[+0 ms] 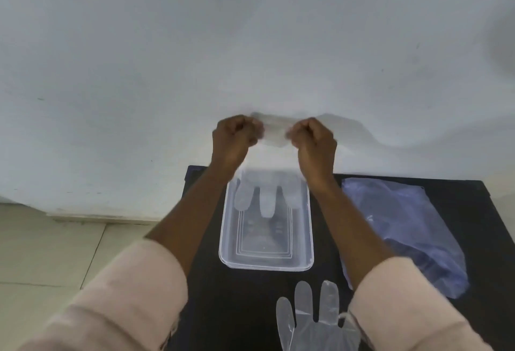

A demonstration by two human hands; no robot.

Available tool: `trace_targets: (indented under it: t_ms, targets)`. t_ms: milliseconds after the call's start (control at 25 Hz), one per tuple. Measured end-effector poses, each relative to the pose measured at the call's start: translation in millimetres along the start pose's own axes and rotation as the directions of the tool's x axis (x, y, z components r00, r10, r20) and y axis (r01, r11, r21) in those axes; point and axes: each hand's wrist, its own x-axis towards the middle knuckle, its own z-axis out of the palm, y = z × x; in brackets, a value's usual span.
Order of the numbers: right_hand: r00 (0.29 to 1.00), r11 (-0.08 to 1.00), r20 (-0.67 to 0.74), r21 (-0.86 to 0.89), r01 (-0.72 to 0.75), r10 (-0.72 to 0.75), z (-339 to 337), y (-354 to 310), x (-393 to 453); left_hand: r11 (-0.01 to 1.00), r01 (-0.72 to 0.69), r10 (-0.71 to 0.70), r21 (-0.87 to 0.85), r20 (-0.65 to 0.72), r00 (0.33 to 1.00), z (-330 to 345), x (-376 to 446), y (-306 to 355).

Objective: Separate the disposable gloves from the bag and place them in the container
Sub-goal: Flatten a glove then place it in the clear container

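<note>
My left hand point(233, 136) and my right hand point(314, 141) are both fisted on the cuff of a clear disposable glove point(268, 191), held up in front of the wall. The glove hangs down with its fingers dangling over the far end of a clear rectangular plastic container point(267, 263) on the black table. A second clear glove point(309, 320) lies flat on the table near me, fingers pointing away. A crumpled bluish plastic bag point(409, 228) lies to the right of the container, partly behind my right forearm.
The black table point(211, 289) stands against a white wall point(250, 44). Its left edge drops to a beige tiled floor point(50, 256). My pink sleeves cover the near part of the table on both sides.
</note>
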Motion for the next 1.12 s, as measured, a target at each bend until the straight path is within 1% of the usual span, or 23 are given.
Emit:
trace_targets:
  t_ms: [120, 200, 320, 400, 440, 560, 720, 760, 840, 960, 1120]
  targets:
    - [0.997, 0.994, -0.045, 0.087, 0.061, -0.057, -2.5, -41.7, 34.3, 0.997, -0.052, 0.051, -0.049, -0.018, 0.999, 1.5, 17.8, 47.4]
    - [0.989, 0.983, -0.070, 0.125, 0.138, -0.130, -6.7, -62.3, 30.7, 0.988, -0.153, 0.153, -0.031, 0.001, 0.988, 0.7, 9.6, 61.1]
    - [0.944, 0.927, -0.166, 0.204, 0.316, -0.285, -18.8, -75.7, -8.1, 0.929, -0.350, 0.348, -0.117, -0.033, 0.937, -1.4, -22.1, 68.0]
    - [0.917, 0.899, -0.214, 0.216, 0.380, -0.336, -24.6, -67.5, -40.3, 0.893, -0.422, 0.419, -0.155, -0.051, 0.907, -4.1, -45.4, 60.6]
    - [0.913, 0.897, -0.215, 0.209, 0.390, -0.347, -24.5, -57.2, -55.8, 0.891, -0.428, 0.427, -0.151, -0.045, 0.903, -5.9, -56.5, 50.7]
    - [0.938, 0.925, -0.152, 0.178, 0.335, -0.311, -19.4, -9.8, -96.5, 0.926, -0.359, 0.364, -0.116, 0.020, 0.931, -13.2, -83.5, -3.0]
    - [0.983, 0.979, -0.035, 0.087, 0.185, -0.183, -18.1, 47.1, -127.7, 0.961, -0.246, 0.259, -0.128, 0.096, 0.961, -22.5, -98.6, -68.5]
    - [0.988, 0.986, -0.022, 0.057, 0.155, -0.154, -19.0, 55.9, -132.5, 0.972, -0.208, 0.220, -0.107, 0.115, 0.969, -23.2, -100.6, -79.1]
    - [0.993, 0.993, -0.011, -0.017, 0.116, -0.117, -20.5, 68.5, -138.7, 0.987, -0.159, 0.159, -0.010, 0.134, 0.978, -23.6, -102.2, -98.0]
    - [0.995, 0.989, 0.011, -0.110, 0.103, -0.103, -17.9, 77.1, -140.8, 0.971, -0.175, 0.151, 0.160, 0.154, 0.976, -24.7, -100.9, -111.7]
    - [0.990, 0.960, 0.057, -0.245, 0.137, -0.126, -12.5, 78.7, -143.3, 0.928, -0.225, 0.161, 0.298, 0.227, 0.961, -25.5, -102.7, -113.2]
